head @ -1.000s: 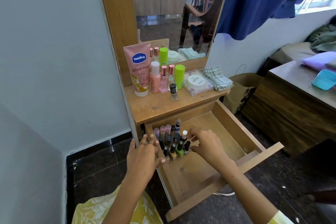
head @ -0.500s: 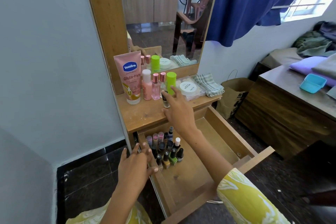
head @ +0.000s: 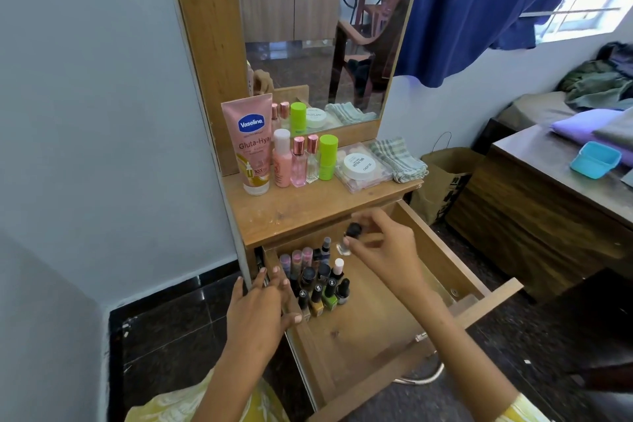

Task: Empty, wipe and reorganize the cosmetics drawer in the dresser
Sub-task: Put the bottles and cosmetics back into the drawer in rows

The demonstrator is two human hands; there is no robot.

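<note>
Dresser (head: 308, 205): I see grainy, scuffed wood under a tall mirror.
Drawer (head: 442, 257): pulled out, a plain wooden box, its front cut off by my right arm.
Nail polish bottles (head: 318, 284): small, glossy, packed in the drawer's back-left corner.
Left hand (head: 257, 315): fingers spread and relaxed on the drawer's left wall.
Right hand (head: 383, 247): pinching a small bottle (head: 347, 238) with a black cap and clear glass above the drawer; motion blur hides its label.

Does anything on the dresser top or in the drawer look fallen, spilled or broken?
Nothing stands out. The bottles on the dresser top stand upright, and so do the nail polish bottles in the drawer. No spill shows.
</note>
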